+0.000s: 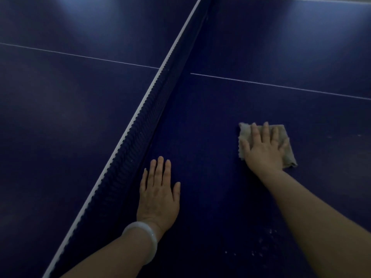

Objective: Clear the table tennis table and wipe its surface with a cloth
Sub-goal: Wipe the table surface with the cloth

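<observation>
Both forearms enter from the bottom edge, cut off there, so neither elbow shows. The lighting is dim and the dark blue table loses detail in shadow along the lower part of the view. A scatter of small pale specks lies on the surface between the two forearms; what they are cannot be made out.

The left hand lies flat, palm down, on the table just beside the net. Its fingers are straight and held close together, the thumb slightly apart; it holds nothing. A pale bracelet circles the left wrist.

Farther out and to the right, the right hand rests palm down on the cloth. Its fingers are straight and slightly spread, pressing the cloth flat against the table. The cloth is a greyish folded square; the hand covers its middle, leaving only its edges and corners visible beyond the fingertips, past the thumb side, and at the right beside the wrist. The two hands are well apart.

The net runs diagonally from lower left to the top of the view, with a white band along its upper edge. It hides the strip of table directly behind it. A thin white line crosses both halves of the table beyond the hands. At the far end, pale reflections of light wash out the surface.
</observation>
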